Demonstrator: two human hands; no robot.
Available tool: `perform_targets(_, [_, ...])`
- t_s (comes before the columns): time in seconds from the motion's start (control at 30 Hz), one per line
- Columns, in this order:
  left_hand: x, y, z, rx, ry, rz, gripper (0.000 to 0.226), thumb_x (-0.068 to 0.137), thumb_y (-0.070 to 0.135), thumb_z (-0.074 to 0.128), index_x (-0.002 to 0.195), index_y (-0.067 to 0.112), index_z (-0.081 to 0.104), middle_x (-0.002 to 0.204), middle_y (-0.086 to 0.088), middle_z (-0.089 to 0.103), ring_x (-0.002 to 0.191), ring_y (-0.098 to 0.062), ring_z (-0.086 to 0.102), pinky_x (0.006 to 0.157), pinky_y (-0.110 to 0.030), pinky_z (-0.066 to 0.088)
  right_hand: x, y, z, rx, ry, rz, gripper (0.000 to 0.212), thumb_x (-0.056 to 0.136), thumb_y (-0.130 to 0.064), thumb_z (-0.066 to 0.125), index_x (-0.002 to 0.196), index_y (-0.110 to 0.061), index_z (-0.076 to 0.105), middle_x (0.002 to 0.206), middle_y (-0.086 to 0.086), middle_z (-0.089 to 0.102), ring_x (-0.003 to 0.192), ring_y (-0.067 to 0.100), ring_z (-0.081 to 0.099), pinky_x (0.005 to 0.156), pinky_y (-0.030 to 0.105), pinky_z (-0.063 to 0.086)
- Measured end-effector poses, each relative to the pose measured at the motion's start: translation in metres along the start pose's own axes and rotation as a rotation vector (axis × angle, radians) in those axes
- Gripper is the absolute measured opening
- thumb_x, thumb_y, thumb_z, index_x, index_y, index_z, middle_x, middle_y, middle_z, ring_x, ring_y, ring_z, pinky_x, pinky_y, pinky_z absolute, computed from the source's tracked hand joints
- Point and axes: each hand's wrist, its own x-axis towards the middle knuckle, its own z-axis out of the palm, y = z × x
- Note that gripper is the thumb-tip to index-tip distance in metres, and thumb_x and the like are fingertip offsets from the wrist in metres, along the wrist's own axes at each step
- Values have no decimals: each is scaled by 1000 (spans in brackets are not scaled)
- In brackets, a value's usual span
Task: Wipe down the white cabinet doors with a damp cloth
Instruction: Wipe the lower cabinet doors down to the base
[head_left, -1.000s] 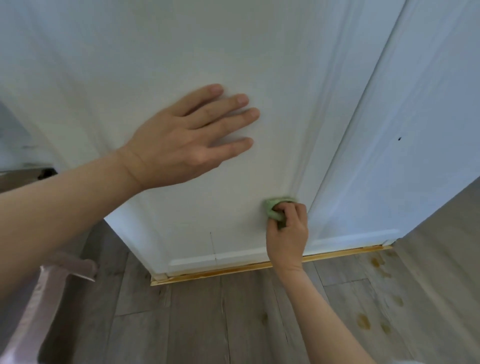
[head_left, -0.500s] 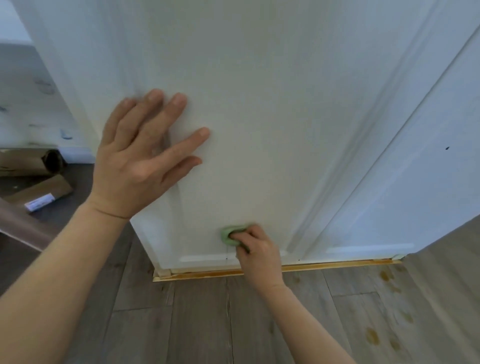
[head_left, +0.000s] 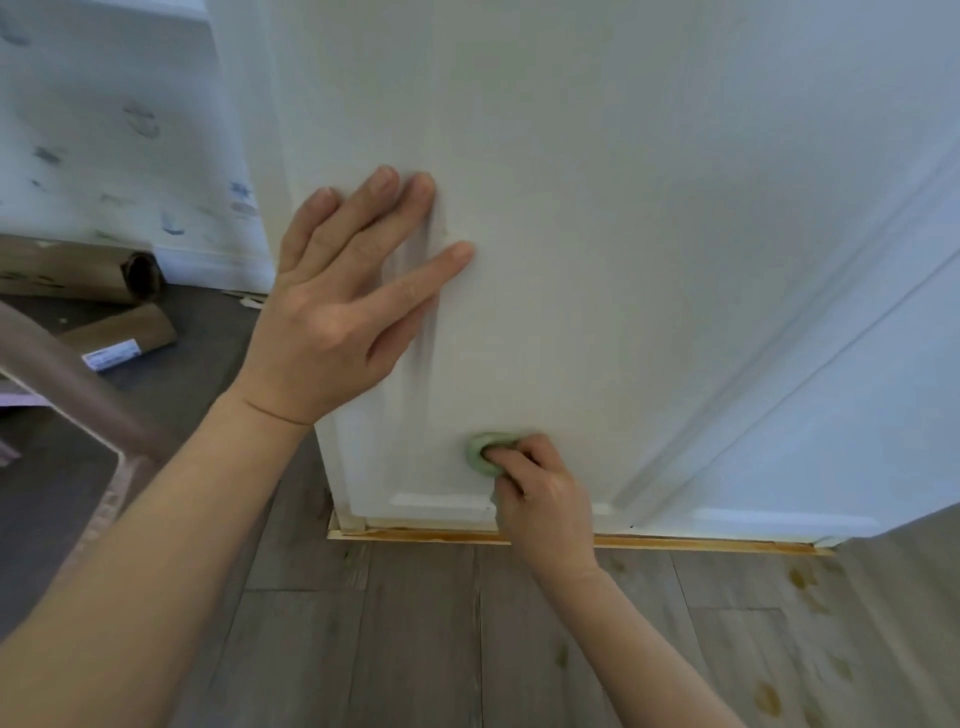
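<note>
A white cabinet door (head_left: 597, 208) fills the middle of the view, with a second white door (head_left: 857, 415) angled away at the right. My left hand (head_left: 343, 312) lies flat on the left part of the door, fingers straight and spread. Low on the same door, my right hand (head_left: 540, 493) grips a small bunched green cloth (head_left: 480, 457) and presses it against the panel just above the bottom rail. Most of the cloth is hidden under my fingers.
A wooden strip (head_left: 571, 540) runs along the floor under the doors. Grey plank floor (head_left: 415, 649) has brown stains at the right (head_left: 800, 582). Cardboard tubes (head_left: 78, 275) and a brown curved bar (head_left: 67, 384) lie at the left by a smudged wall (head_left: 104, 130).
My right hand has carried the cloth leftward and down along the door. The left hand has turned its fingers upward and sits nearer the door's left edge. The view has swung left.
</note>
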Motion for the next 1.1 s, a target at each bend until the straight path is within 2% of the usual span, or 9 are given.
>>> perform_targets(0.1, [1,2,1,-21,16,-28,55,91,-10,62,141,13,59,149,-16,49,151,-19,29,124,-39,18,50,-33,-31,116,327,-45,25,81,2,64,100,-9,77,94,4,62,77,9,55,66,13,44])
perform_targets(0.17, [1,2,0,-36,5,-45,55,92,-13,57,141,10,58,149,-15,51,148,-23,34,124,-38,18,60,-40,-29,156,379,-71,26,83,4,62,103,-6,76,97,8,60,83,11,56,72,13,46])
perform_targets(0.37, [2,4,-2,-73,-35,-57,48,99,-11,47,142,10,57,150,-16,49,151,-17,26,124,-38,16,-8,-25,28,80,-170,-99,32,84,2,63,113,-10,72,104,3,54,83,21,61,59,35,58])
perform_targets(0.5, [3,5,0,-77,-25,-73,48,101,-9,43,141,11,58,150,-15,49,150,-17,27,124,-39,16,36,-62,3,205,111,-119,30,89,-2,57,116,-6,70,107,6,56,88,17,58,72,19,51])
perform_targets(0.57, [3,7,-1,-74,-38,-79,47,102,-6,40,142,11,57,150,-15,49,149,-19,29,124,-39,16,49,-81,8,238,162,-159,31,90,1,58,120,-5,68,109,11,57,93,20,60,77,21,52])
perform_targets(0.67, [2,8,-3,-73,-56,-82,49,100,-9,42,142,12,57,151,-16,48,149,-21,29,124,-41,16,19,-75,42,162,-78,-232,41,85,6,61,123,-10,65,113,10,56,96,25,60,65,37,59])
perform_targets(0.77, [3,10,-3,-36,-56,-74,48,100,-10,46,141,12,58,150,-18,48,146,-32,35,124,-42,16,-10,-53,66,98,-271,-214,46,77,7,65,118,-14,68,110,4,53,90,24,60,51,38,56])
perform_targets(0.97, [1,11,4,50,-28,-62,48,95,-3,62,140,15,60,149,-21,47,142,-38,36,124,-45,17,21,-81,56,225,9,-177,33,86,2,55,112,-9,72,105,10,63,90,24,62,63,29,56])
perform_targets(1.1, [-8,17,11,111,9,-74,49,96,0,62,142,17,58,150,-22,45,142,-39,36,123,-47,19,-12,-56,75,155,-264,-151,42,80,6,60,115,-15,70,106,3,57,88,24,60,55,37,54])
